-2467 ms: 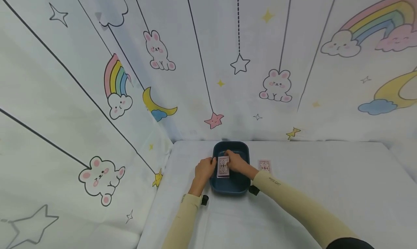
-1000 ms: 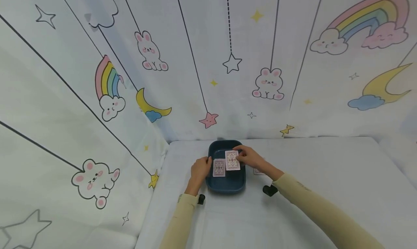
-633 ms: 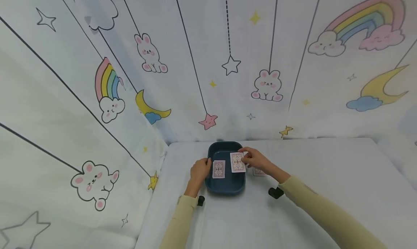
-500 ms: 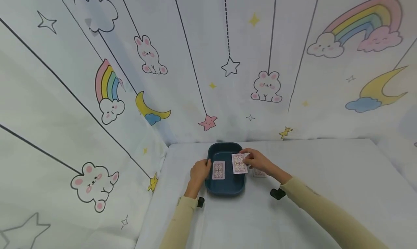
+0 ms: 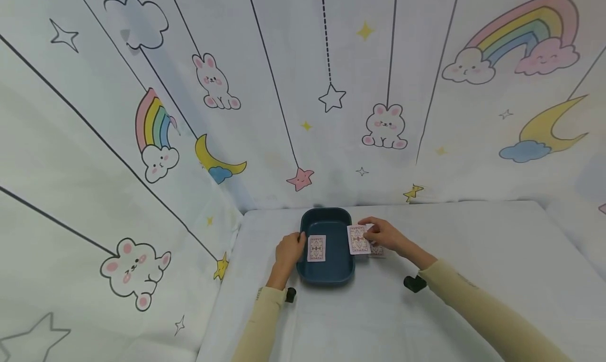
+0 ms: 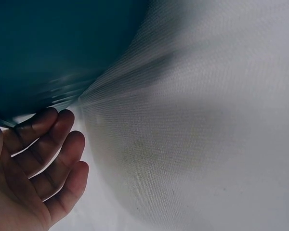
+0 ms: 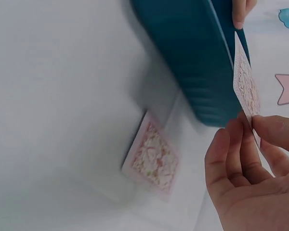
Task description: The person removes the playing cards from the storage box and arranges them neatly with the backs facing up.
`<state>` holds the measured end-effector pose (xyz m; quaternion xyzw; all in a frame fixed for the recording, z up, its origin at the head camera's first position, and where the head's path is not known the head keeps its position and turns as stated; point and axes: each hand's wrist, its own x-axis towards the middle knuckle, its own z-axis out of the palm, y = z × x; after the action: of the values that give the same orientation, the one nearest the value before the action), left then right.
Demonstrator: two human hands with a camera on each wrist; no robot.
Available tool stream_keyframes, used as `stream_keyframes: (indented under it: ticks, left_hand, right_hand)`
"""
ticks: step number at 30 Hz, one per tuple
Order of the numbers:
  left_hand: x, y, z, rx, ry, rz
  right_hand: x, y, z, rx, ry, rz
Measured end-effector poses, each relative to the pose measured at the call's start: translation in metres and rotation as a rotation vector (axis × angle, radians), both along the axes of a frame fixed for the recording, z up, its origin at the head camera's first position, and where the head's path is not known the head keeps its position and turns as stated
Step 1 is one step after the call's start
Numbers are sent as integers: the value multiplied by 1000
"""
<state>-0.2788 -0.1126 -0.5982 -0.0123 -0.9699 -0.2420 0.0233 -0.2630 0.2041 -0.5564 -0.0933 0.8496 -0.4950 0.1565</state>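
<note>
Right hand [image 5: 382, 234] has a thin white playing card with a red patterned back [image 5: 358, 239] pinched by one edge, so that grip's closed right down on it, lower fingers just loosely curled. Card's up off the bench [image 5: 360, 320] (white cloth over it), right by the right-hand rim of a dark blue rounded rectangular tray [image 5: 333, 270]. There's another red-and-white patterned card [image 5: 316, 248] lying flat in the tray, towards the left side. And a third red-backed card [image 7: 154, 156] on the cloth just beside the tray; can't tell if it's a single or a stack tbh. Left hand [image 5: 289, 248] has its grip on the tray's left rim, fingers bent against the outside. Pale yellow sleeves [image 5: 262, 320] on both arms.
</note>
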Motion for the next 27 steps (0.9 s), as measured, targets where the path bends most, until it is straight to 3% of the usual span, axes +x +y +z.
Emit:
stream_keyframes:
  ticks: [27]
  left_hand:
    - [0,1,1,12,-24,2]
  right_hand:
    - [4,46,-18,-16,-3,-8]
